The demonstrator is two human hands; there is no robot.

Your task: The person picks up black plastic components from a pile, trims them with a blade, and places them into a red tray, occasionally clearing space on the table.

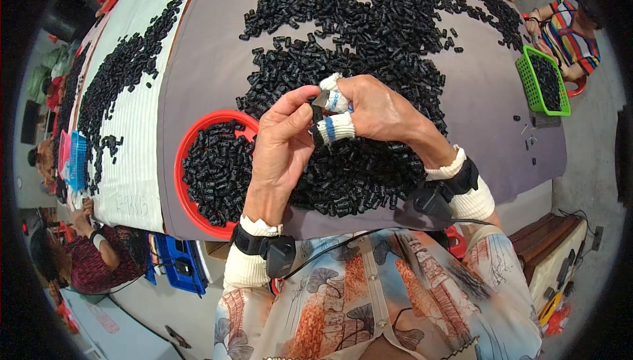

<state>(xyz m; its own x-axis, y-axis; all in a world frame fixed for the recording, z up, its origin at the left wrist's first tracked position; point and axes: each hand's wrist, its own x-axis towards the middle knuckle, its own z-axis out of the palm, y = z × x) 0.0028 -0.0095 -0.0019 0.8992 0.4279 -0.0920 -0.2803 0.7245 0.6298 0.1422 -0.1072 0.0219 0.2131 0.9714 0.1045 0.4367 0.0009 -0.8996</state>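
My left hand (282, 139) is closed in a pinch, thumb against forefinger, on a small black plastic piece that is mostly hidden by the fingertips. Close against it, my right hand (386, 111) is curled, with white cloth covers (337, 126) on its fingers. A small greyish, pointed flat bit (321, 99) shows at the right fingertips; I cannot tell its kind. Both hands are above a big heap of short black plastic pieces (369, 175) on the table. To the left of my left wrist, a round red basin (184, 192) holds many of the same pieces.
Grey cloth (211, 70) covers my table; a white-covered table (138, 182) with more black pieces adjoins it on the left. A green basket (535, 90) stands at the right edge beside a person in stripes (570, 33). Another person (99, 261) sits at lower left, near a blue crate (178, 268).
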